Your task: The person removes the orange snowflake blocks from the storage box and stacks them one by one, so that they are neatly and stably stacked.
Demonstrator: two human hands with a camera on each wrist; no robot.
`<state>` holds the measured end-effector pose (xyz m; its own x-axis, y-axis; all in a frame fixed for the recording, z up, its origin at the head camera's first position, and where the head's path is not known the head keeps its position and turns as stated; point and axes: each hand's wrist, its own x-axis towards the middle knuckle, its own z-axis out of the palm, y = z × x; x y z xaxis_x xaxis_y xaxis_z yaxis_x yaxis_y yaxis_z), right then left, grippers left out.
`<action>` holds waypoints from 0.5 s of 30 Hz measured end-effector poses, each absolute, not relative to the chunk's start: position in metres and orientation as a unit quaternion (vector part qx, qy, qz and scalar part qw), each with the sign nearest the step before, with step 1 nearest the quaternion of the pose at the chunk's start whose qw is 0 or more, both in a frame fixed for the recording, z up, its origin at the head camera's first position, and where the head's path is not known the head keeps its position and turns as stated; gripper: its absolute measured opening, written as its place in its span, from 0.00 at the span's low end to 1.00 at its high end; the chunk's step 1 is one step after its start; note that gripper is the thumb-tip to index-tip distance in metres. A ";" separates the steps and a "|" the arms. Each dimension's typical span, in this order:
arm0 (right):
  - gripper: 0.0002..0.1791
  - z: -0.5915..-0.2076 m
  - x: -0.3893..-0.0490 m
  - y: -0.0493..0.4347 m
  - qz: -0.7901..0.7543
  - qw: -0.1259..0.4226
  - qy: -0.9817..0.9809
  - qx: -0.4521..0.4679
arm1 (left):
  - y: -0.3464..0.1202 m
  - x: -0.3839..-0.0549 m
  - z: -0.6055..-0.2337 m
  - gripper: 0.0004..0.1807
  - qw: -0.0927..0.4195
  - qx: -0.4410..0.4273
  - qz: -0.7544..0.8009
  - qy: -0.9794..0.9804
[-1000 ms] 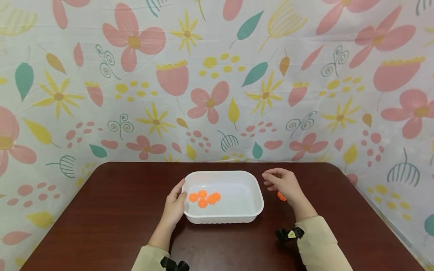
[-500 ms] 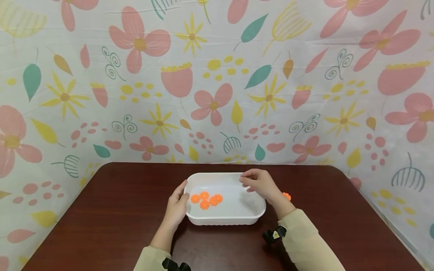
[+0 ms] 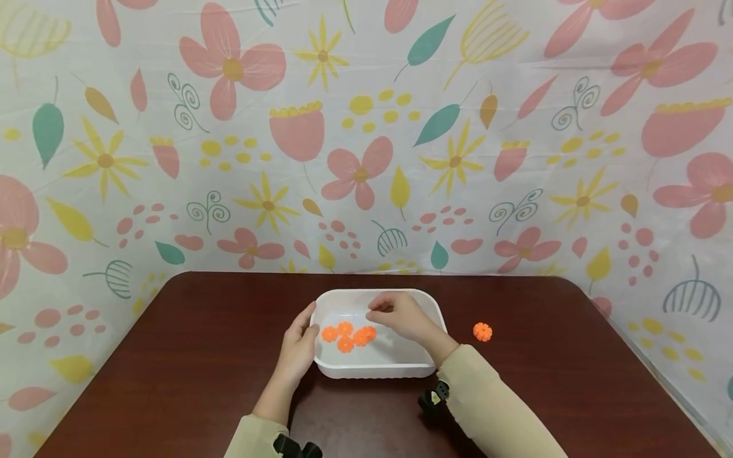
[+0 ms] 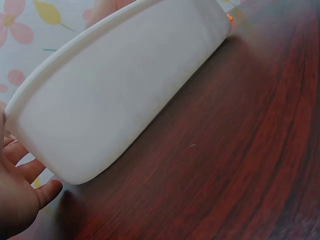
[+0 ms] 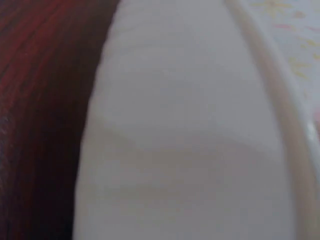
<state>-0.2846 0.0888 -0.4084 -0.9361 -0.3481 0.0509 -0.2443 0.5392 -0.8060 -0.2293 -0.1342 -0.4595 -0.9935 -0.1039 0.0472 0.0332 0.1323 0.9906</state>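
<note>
Right hand (image 3: 403, 317) moved across white tray (image 3: 375, 373), uncovering outer orange piece (image 3: 483, 331).

We see a plain white tray (image 3: 375, 369), bright orange pieces (image 3: 345, 344) and a dark reddish-brown tabletop (image 3: 189, 362) streaked with darker wood grain. We note beige sleeves (image 3: 495, 404), black wrist devices (image 3: 433, 399) and a white backdrop (image 3: 361, 172) printed with pink and yellow flowers, teal leaves and grey-green scrolls.
</note>
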 end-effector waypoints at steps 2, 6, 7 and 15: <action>0.11 -0.413 -0.287 0.084 -0.440 0.056 0.876 -0.188 | -0.133 -0.230 -0.460 0.26 0.051 0.026 -0.659 -0.750; 0.11 -0.423 -0.288 0.079 -0.430 0.066 0.877 -0.202 | -0.132 -0.229 -0.460 0.26 0.045 0.028 -0.658 -0.751; 0.11 -0.424 -0.288 0.079 -0.430 0.069 0.878 -0.199 | -0.132 -0.229 -0.460 0.26 0.045 0.027 -0.657 -0.752; 0.09 -0.429 -0.289 0.075 -0.416 0.085 0.888 -0.178 | -0.134 -0.232 -0.460 0.26 0.054 0.034 -0.657 -0.751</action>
<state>-0.2893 0.0747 -0.4292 -0.9224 -0.3862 -0.0035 -0.2442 0.5903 -0.7693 -0.2317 -0.1336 -0.4595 -0.9919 -0.1216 0.0363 0.0197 0.1348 0.9907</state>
